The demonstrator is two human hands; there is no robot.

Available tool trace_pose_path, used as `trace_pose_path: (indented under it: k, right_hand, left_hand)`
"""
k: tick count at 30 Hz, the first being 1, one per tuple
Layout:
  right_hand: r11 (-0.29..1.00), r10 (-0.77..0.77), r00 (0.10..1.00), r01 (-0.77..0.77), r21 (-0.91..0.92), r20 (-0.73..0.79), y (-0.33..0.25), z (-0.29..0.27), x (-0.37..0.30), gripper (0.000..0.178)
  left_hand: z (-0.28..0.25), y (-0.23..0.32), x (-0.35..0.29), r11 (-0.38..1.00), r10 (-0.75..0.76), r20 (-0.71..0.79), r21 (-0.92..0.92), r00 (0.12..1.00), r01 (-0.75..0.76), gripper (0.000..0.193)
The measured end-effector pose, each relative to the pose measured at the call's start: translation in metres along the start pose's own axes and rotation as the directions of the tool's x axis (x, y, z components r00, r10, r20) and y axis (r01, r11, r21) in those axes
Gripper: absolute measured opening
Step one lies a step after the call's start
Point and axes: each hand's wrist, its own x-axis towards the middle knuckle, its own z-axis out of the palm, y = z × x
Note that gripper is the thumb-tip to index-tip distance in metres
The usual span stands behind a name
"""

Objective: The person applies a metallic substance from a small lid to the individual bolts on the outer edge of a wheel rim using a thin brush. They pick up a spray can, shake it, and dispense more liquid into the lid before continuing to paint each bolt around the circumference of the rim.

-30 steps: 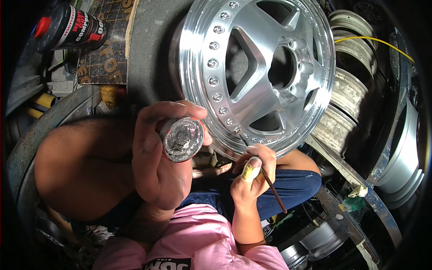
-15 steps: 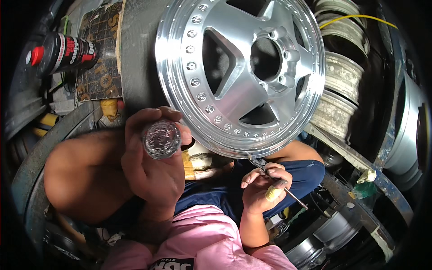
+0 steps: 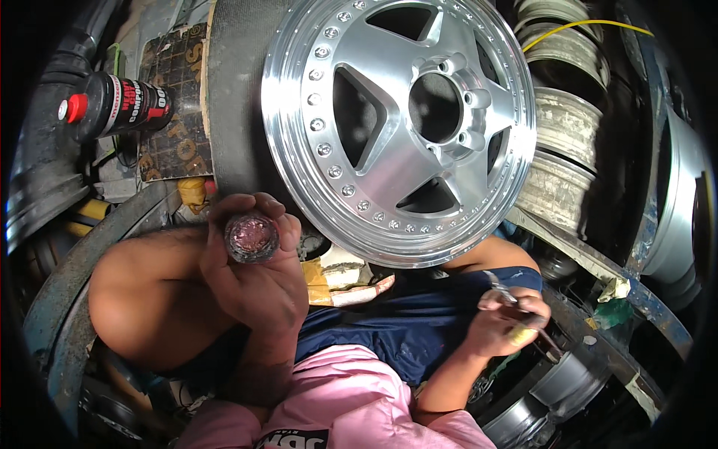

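Head view:
- Left hand [image 3: 262, 288]: grip closed around a small round container [image 3: 252, 238], pinkish within, raised above the left thigh; well apart from the wheel.
- Right hand [image 3: 508, 322]: grip closed on a thin brush [image 3: 555, 347] with a brown handle, above the right thigh.
- Silver wheel [image 3: 398, 131]: right of the grey textured surface's [image 3: 241, 90] visible strip, its lower rim near the lap; contact cannot be told.
- Patterned board [image 3: 188, 97]: along the surface's left edge; a black, red-capped bottle [image 3: 123, 105] overlaps it.
- Room: stacked dull rims [image 3: 561, 127] beyond the wheel at right; a yellow cable [image 3: 591, 24] crossing them; curved metal frame [image 3: 96, 241] at left.
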Motion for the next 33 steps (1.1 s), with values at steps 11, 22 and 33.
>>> trace_pose_path:
  k: [11,22,33]
  right_hand:
    - [0.907,0.127,0.992,-0.119,0.404,0.007,-0.007,-0.075,0.084,0.028]
    - [0.838,0.306,0.952,-0.281,0.468,0.024,0.012,-0.105,0.110,0.027]
    - [0.827,0.395,0.918,-0.362,0.431,0.013,0.010,-0.084,0.120,0.021]
  left_hand:
    - [-0.004,-0.005,0.004,0.996,0.025,-0.024,0.085,0.999,-0.023,0.041]
    - [0.007,-0.012,0.008,0.994,0.016,-0.130,0.109,0.991,-0.002,0.037]
    - [0.003,-0.013,0.012,0.996,0.042,-0.087,0.082,0.995,-0.035,0.039]
